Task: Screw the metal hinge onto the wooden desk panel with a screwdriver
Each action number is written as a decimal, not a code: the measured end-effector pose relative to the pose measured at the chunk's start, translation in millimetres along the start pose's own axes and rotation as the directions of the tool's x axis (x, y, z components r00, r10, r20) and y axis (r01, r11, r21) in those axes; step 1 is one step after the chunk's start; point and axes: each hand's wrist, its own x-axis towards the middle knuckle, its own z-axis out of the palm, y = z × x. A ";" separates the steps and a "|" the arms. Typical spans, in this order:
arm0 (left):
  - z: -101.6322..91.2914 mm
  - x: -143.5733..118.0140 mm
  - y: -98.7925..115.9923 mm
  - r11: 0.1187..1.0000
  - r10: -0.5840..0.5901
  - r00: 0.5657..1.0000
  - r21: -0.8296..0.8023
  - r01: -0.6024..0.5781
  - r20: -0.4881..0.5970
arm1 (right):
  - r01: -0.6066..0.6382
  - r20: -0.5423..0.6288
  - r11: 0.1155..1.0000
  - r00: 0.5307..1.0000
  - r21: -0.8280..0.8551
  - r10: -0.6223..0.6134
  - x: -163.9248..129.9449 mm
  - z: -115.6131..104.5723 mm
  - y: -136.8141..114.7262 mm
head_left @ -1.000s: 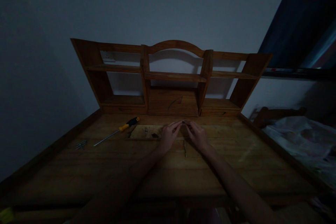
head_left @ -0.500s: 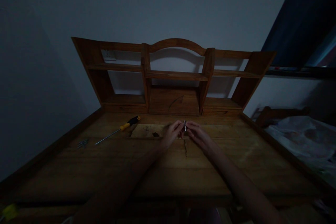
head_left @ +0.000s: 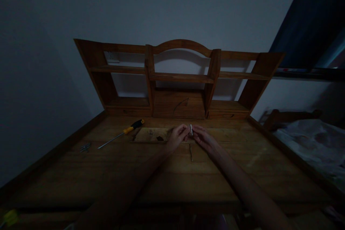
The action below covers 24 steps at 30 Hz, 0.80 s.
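A small, thin, shiny metal piece (head_left: pixel 191 130) stands nearly upright between my two hands, above the wooden desk (head_left: pixel 172 181). My left hand (head_left: pixel 177 137) is closed, its fingertips pinched at the left side of the piece. From the other side my right hand (head_left: pixel 206 139) pinches it between thumb and fingers. The dim light hides the exact kind of the piece. Just below the hands, a thin dark twisted strip (head_left: pixel 191 153) lies on the desk. A screwdriver (head_left: pixel 129 129) with a yellow and black handle rests to the left.
Several small metal parts (head_left: pixel 85 147) lie at the desk's left. A wooden shelf unit (head_left: pixel 182 77) stands along the back against the wall. Raised side edges border the desk. White plastic sheeting (head_left: pixel 312 140) is beyond the right edge; something yellow (head_left: pixel 10 217) shows at lower left.
The metal piece has shifted slightly to the right and tilted a little, with my right hand moving along. My left hand has barely moved.
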 end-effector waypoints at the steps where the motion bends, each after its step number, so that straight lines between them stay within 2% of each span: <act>1: 0.0 -0.2 0.8 1.000 0.007 0.999 0.013 -0.006 -0.032 | -0.019 -0.006 1.000 1.000 0.022 0.019 0.9 1.0 1.1; 3: 0.1 -0.7 3.3 0.997 0.030 0.994 0.072 -0.023 -0.104 | -0.039 -0.031 0.998 0.999 0.051 0.041 1.6 3.9 2.1; 5: 0.4 -1.7 6.7 0.977 0.086 0.983 0.205 -0.051 -0.163 | -0.045 -0.059 0.997 0.997 0.066 0.049 -0.2 7.0 -0.2; 6: 0.6 -2.5 8.6 0.952 0.128 0.975 0.299 -0.069 -0.184 | -0.025 -0.080 0.999 0.996 0.033 0.028 -2.3 8.5 -2.9; 8: 1.2 -4.8 12.0 0.866 0.212 0.956 0.493 -0.089 -0.200 | 0.083 -0.094 0.984 0.991 -0.160 -0.099 -8.0 10.7 -10.8; 10: 1.6 -7.5 14.1 0.773 0.269 0.943 0.628 -0.090 -0.196 | 0.251 -0.025 0.862 0.956 -0.441 -0.291 -14.1 12.0 -19.6; 12: 1.6 -9.7 14.8 0.715 0.300 0.936 0.693 -0.093 -0.184 | 0.372 0.084 0.705 0.909 -0.603 -0.408 -18.7 12.3 -26.1; 14: 1.3 -11.0 14.4 0.684 0.320 0.931 0.722 -0.101 -0.174 | 0.425 0.145 0.627 0.883 -0.653 -0.447 -20.8 11.9 -28.7; 18: 0.3 -11.7 13.9 0.681 0.330 0.930 0.723 -0.117 -0.160 | 0.457 0.172 0.597 0.865 -0.659 -0.472 -20.3 9.6 -28.0; 21: 0.2 -11.4 15.0 0.740 0.332 0.927 0.658 -0.141 -0.174 | 0.456 0.173 0.625 0.871 -0.634 -0.460 -20.1 9.7 -28.8; 24: 0.8 -10.0 15.2 0.804 0.310 0.928 0.578 -0.141 -0.205 | 0.378 0.089 0.719 0.910 -0.583 -0.405 -19.3 12.8 -28.7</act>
